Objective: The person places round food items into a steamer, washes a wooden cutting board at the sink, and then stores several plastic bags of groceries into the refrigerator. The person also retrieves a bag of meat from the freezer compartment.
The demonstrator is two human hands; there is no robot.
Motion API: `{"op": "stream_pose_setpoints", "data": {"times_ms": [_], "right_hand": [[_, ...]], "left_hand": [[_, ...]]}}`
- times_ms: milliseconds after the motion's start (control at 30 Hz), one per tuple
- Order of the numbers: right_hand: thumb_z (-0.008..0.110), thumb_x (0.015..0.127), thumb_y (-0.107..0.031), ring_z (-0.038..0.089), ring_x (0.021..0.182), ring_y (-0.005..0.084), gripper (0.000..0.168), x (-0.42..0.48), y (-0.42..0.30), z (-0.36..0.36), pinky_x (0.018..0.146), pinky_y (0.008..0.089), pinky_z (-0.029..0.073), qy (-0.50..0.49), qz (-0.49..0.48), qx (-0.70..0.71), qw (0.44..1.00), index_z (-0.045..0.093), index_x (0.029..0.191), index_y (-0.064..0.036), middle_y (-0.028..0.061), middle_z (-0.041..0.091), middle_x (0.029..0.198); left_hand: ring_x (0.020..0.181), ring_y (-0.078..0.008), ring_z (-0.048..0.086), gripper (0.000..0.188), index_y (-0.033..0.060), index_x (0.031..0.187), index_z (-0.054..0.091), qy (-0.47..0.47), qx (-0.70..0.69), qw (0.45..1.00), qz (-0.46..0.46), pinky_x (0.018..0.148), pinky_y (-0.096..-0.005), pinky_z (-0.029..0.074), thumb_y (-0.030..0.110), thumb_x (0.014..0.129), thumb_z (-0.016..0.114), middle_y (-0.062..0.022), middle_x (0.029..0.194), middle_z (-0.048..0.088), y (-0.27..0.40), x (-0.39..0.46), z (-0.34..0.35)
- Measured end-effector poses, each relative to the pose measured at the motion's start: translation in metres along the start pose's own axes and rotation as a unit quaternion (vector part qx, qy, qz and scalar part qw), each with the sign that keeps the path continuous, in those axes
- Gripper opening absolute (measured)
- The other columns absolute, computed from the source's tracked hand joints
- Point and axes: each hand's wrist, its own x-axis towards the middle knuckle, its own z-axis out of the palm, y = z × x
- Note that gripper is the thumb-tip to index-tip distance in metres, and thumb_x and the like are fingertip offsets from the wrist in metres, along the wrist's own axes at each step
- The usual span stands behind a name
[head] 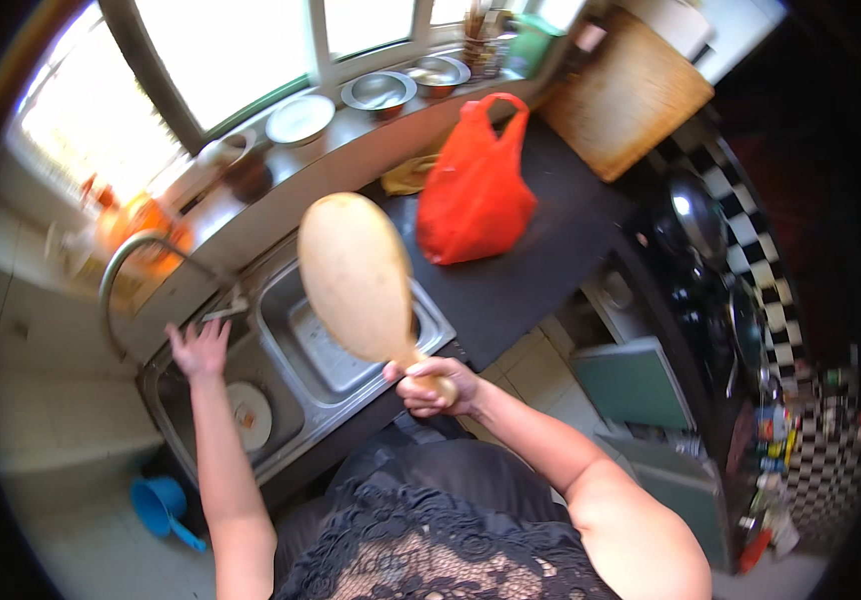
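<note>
A gourd ladle of pale, dried shell (355,274) is in my right hand (438,386), its rounded side towards me, above the edge of a steel double sink (367,409). My right fingers wrap its short neck. Over the left basin my left hand (202,349) is spread and holds nothing, near the faucet (112,277) and its lever (228,309). Whether it touches the lever I cannot tell. A white plate (259,431) with small scraps lies in the left basin. The right basin is partly hidden by the ladle.
A red plastic bag (475,195) stands on the dark counter (475,307). Bowls (378,94) and a white dish (301,118) line the windowsill. A wooden cutting board (629,94) leans beyond. Green cabinet doors (633,382) stand open at right; a blue dipper (158,506) is lower left.
</note>
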Motion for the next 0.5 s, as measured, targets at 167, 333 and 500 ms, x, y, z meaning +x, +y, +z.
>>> {"op": "stream_pose_setpoints", "data": {"times_ms": [167, 333, 500], "right_hand": [[0.066, 0.081, -0.018, 0.036, 0.039, 0.0063, 0.028, -0.008, -0.006, 0.006, 0.035, 0.0214, 0.029, 0.155, 0.004, -0.215, 0.964, 0.050, 0.102, -0.006, -0.0046, 0.040, 0.053], [0.067, 0.070, -0.011, 0.049, 0.067, 0.0073, 0.038, -0.017, -0.021, 0.008, 0.055, 0.0229, 0.040, 0.132, -0.041, -0.441, 0.887, 0.051, 0.104, -0.006, 0.0003, 0.050, 0.076], [0.060, 0.072, -0.019, 0.060, 0.094, 0.0362, 0.039, -0.003, -0.038, -0.018, 0.076, 0.0439, 0.047, 0.276, -0.065, -0.695, 0.661, 0.049, 0.106, -0.004, 0.0198, 0.063, 0.095]], "left_hand": [[0.139, -0.0285, 0.031, 0.079, 0.0083, 0.148, 0.027, 0.002, 0.226, 0.971, -0.073, 0.111, -0.0462, 0.033, 0.048, 0.089, 0.062, -0.0135, 0.149, 0.033, 0.005, 0.023, -0.074], [0.062, -0.0083, 0.052, 0.023, 0.0163, 0.095, 0.058, 0.129, 0.395, 0.909, 0.021, 0.055, -0.0224, 0.045, 0.002, 0.079, 0.068, 0.0029, 0.069, 0.051, -0.020, -0.015, -0.082], [0.077, -0.0152, 0.061, 0.051, 0.0082, 0.114, 0.055, 0.111, 0.500, 0.858, 0.035, 0.063, -0.0256, 0.050, -0.015, 0.069, 0.049, -0.0059, 0.085, 0.060, -0.019, -0.019, -0.109]]}}
